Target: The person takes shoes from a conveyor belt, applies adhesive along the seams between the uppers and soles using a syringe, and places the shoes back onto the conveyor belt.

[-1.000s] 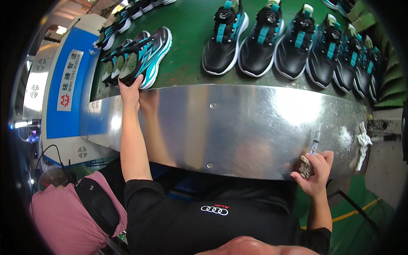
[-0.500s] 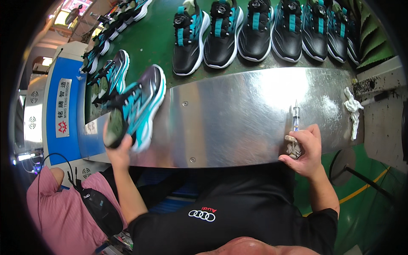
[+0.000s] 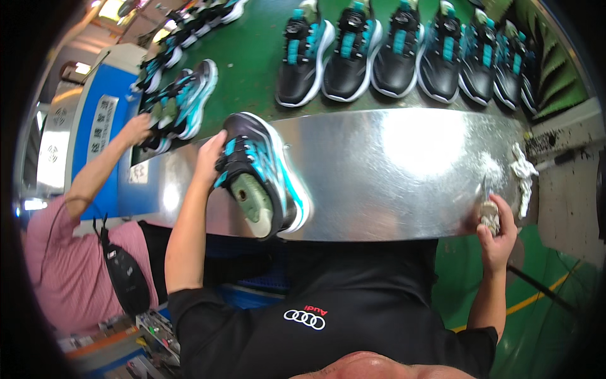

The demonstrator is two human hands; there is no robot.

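Steel ledge (image 3: pixel 353 183) — crumpled strip (image 3: pixel 524 174) (white); green surface (image 3: pixel 246 72) — upright sneakers (image 3: pixel 396 66).

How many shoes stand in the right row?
7, beyond the metal plate: six shoes side by side, then a partly hidden seventh shoe, far right; others may hide.

Seven row shoes (image 3: pixel 396 69), one held shoe (image 3: pixel 264 172), leftmost shoes (image 3: pixel 198 104) uncountable; wearer's hands (image 3: pixel 499 235) two, co-worker's hand (image 3: pixel 136 129) one; one bench (image 3: pixel 363 192), one rag (image 3: pixel 524 178).

A black short-sleeved shirt (image 3: pixel 379 335) — white linked rings (image 3: pixel 304 319), red lettering (image 3: pixel 315 311).
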